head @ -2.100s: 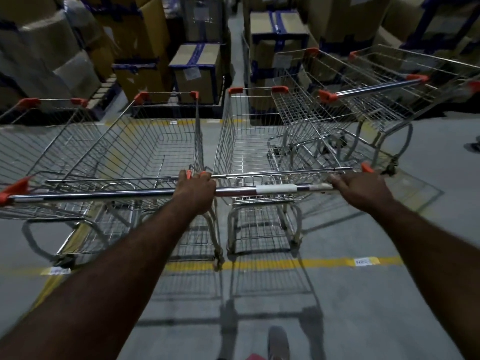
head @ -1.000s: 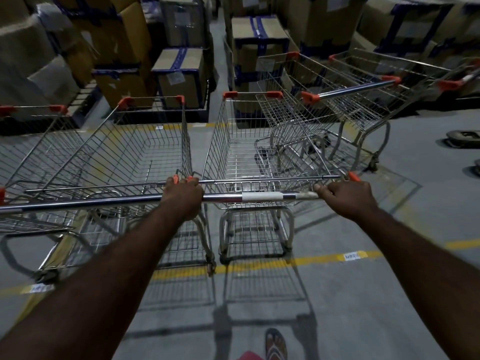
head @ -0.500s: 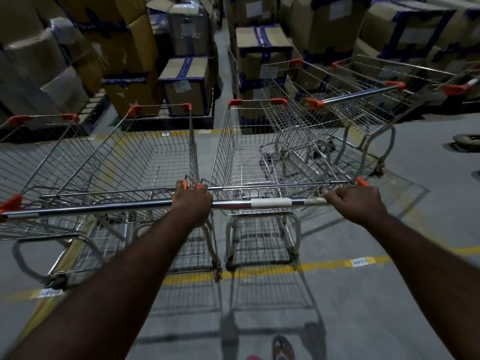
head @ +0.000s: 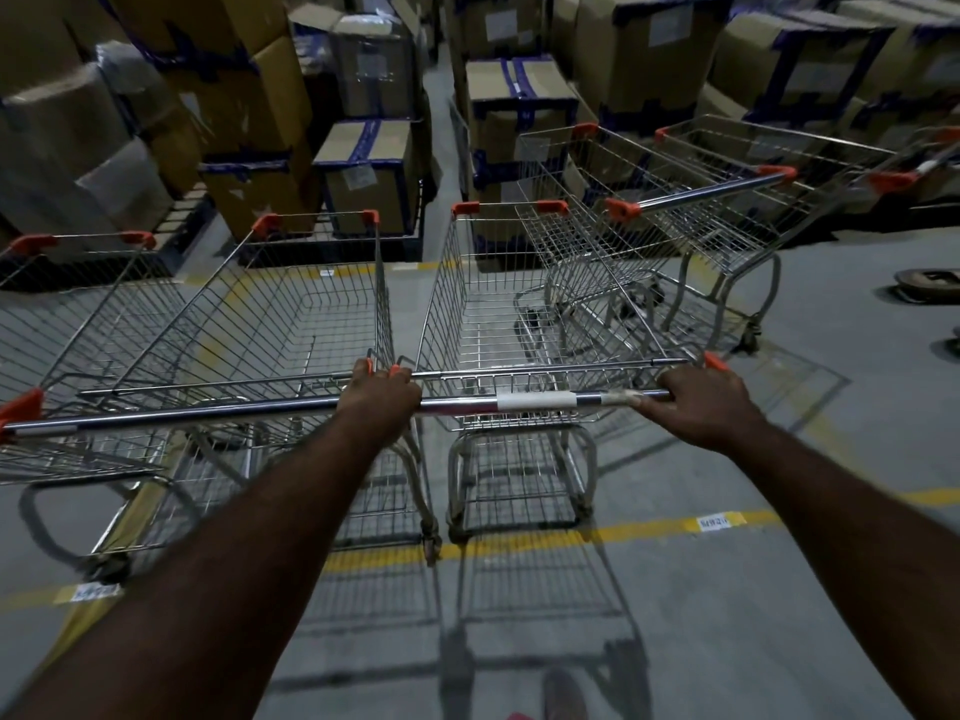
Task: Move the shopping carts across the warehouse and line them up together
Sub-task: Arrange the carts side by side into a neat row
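Straight ahead is a wire shopping cart with orange corner caps and a taped handlebar. My left hand grips the bar's left end, where it meets the handle of the neighbouring cart. My right hand grips the right end of the same bar. Both carts stand side by side, touching or nearly so. A third cart stands further left. Two more carts are nested at an angle ahead on the right.
Stacked cardboard boxes with blue tape line the back, with a narrow aisle between them. A yellow floor line runs under the carts. A round dark object lies on the floor at right. My foot shows below.
The view has tilted slightly up and the boxes look nearer; the cart I hold has rolled a little forward along the neighbour. Both hands keep the same grip on the handlebar.
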The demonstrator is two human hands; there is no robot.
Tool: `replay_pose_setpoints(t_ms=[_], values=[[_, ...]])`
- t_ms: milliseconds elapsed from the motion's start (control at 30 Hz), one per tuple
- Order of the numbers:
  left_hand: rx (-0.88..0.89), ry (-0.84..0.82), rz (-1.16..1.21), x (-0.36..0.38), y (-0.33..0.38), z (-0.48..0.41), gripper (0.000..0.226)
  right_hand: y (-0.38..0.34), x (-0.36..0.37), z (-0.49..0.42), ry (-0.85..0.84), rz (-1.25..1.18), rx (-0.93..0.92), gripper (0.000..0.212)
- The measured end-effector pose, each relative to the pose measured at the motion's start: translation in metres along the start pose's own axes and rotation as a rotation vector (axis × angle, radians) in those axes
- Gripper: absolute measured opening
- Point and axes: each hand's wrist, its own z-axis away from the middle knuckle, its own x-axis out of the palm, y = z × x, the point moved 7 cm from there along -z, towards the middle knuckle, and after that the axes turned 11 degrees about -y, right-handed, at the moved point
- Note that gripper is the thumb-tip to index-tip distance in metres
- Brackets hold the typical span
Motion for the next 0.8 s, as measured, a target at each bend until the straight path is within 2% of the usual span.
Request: replay_pose_setpoints(t_ms=[67,200,267,467,567,667,800], values=[[-0.004,0.021,-0.011,0.000,0.001,0.001,0.048,0.001,0.003,-0.002,0.000,0.023,-0.007,0.084],[-0.019,0.051,-0.018,0.000,0.002,0.004,0.052,0.001,0.003,-0.004,-0.024,0.061,0.028,0.113],[-0.025,0.052,-0.016,-0.001,0.002,0.005,0.052,0.000,0.004,-0.004,-0.055,0.052,0.051,0.118],[-0.025,0.090,0.018,-0.002,0.001,0.005,0.047,0.000,0.005,-0.005,-0.083,0.040,0.091,0.117],[-0.004,0.067,0.038,-0.003,0.001,0.008,0.046,0.001,0.007,-0.005,-0.099,0.030,0.089,0.115],[0.047,0.011,0.161,-0.008,-0.004,0.007,0.043,0.002,0.008,-0.006,-0.130,0.012,0.085,0.111],[0.119,-0.041,0.577,-0.021,-0.026,0.011,0.085,0.002,0.007,-0.006,-0.142,-0.001,0.084,0.106]])
